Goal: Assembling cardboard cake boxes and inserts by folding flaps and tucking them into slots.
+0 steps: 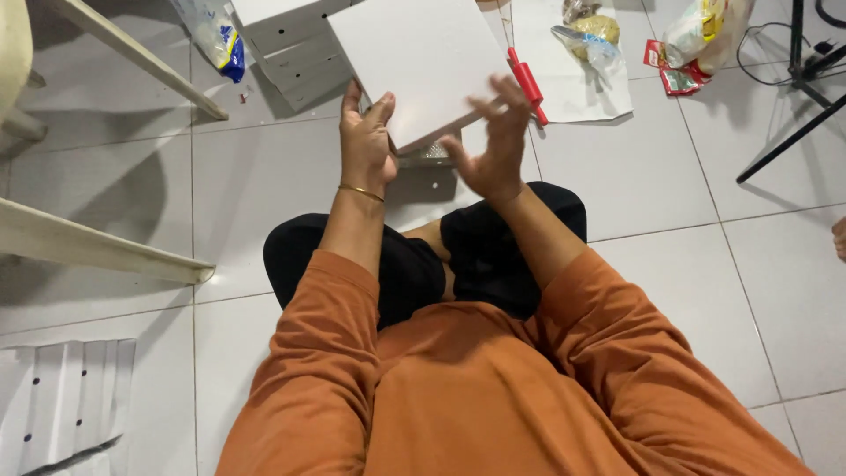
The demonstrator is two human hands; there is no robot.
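Gripping the white board (423, 62) at its near edge, the left hand (366, 141) clamps it. The right hand (493, 145), fingers spread, presses its corner without grasping. It looks stiff, light, best held by the edges

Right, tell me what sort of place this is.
Probably a room in a home: white tiled floor used as a workspace, snack packets lying about, and white flat-pack panels handled by someone sitting cross-legged.

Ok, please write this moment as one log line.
left hand: holds white box edge | right hand: open, at box corner | red tool: on floor beside box
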